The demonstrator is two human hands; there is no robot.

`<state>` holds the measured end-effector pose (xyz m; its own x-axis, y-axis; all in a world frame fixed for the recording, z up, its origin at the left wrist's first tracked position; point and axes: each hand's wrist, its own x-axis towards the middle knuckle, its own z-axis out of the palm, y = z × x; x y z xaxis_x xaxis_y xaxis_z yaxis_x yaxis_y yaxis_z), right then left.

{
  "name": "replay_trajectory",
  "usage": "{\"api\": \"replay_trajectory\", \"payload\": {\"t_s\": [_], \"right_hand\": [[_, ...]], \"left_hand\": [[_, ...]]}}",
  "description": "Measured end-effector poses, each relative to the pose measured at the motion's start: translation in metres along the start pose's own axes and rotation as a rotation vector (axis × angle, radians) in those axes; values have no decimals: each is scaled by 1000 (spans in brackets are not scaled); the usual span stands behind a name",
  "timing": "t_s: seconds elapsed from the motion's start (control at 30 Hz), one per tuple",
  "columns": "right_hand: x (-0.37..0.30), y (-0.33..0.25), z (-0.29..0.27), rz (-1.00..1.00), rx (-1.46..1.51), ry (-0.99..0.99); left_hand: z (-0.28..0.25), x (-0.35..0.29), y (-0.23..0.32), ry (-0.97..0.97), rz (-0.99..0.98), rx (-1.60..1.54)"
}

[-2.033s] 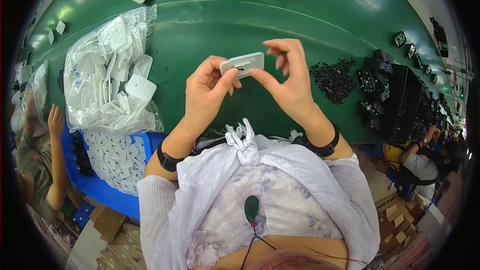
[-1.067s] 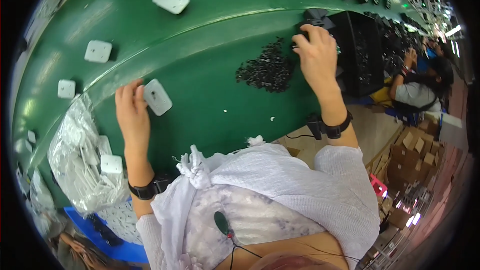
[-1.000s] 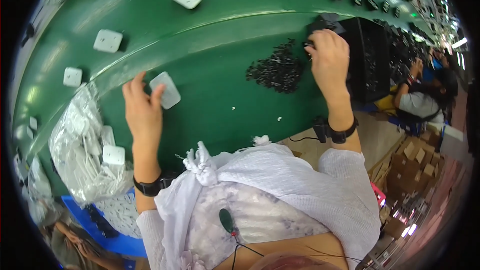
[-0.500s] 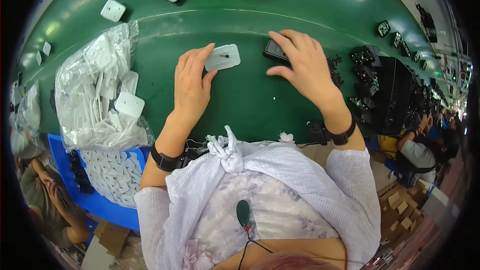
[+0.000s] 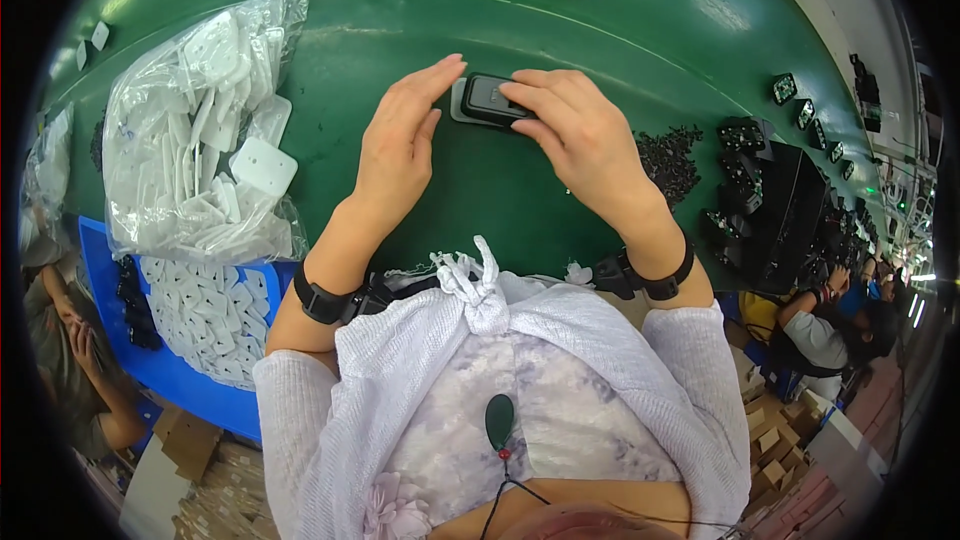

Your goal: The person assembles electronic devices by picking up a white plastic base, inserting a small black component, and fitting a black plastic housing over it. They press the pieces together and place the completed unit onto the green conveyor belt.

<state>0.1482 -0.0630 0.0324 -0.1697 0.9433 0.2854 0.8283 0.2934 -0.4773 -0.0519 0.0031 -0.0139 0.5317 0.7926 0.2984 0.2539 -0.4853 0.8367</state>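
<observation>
A small black rectangular case (image 5: pixel 492 98) lies over a white plastic plate (image 5: pixel 459 103) on the green bench. Only the plate's left end and lower rim show from under it. My right hand (image 5: pixel 585 132) grips the case at its right end, fingers on top and thumb at the near side. Just left of the plate is my left hand (image 5: pixel 401 145), its fingers stretched out and the thumb apart, with nothing in it.
A clear bag of white plates (image 5: pixel 190 130) lies at left, above a blue bin (image 5: pixel 165 375) of small white parts (image 5: pixel 205 315). Small black pieces (image 5: pixel 668 162) are heaped right of my right hand. A black box (image 5: pixel 790 215) and circuit-board units (image 5: pixel 741 148) stand farther right.
My right hand has brought the black case leftward onto the white plate. The left hand has drawn slightly away from the plate. The whole view has shifted a little.
</observation>
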Motion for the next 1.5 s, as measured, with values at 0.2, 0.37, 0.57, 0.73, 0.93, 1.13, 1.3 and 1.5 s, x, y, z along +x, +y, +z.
{"api": "replay_trajectory", "payload": {"t_s": [0.2, 0.37, 0.57, 0.73, 0.93, 1.13, 1.3, 1.5], "right_hand": [[7, 3, 14, -42, -15, -50], [3, 6, 20, -70, -108, -39], [1, 10, 20, -16, -46, 4], [17, 29, 13, 520, 667, -121], [1, 9, 10, 467, 1059, -17], [-4, -6, 10, 496, 864, 114], [3, 1, 6, 460, 808, 177], [15, 77, -40, 473, 582, 197]], "left_hand": [[1, -5, -8, -77, 83, 180], [-5, -5, -6, -139, 122, 301], [8, -9, 2, -110, 180, 467], [11, 14, -5, 8, 240, 426], [14, 7, 17, -92, -596, -721], [20, -2, 25, -132, -609, -799], [9, -5, 32, -97, -525, -642], [-76, -22, 23, 151, 47, 613]]}}
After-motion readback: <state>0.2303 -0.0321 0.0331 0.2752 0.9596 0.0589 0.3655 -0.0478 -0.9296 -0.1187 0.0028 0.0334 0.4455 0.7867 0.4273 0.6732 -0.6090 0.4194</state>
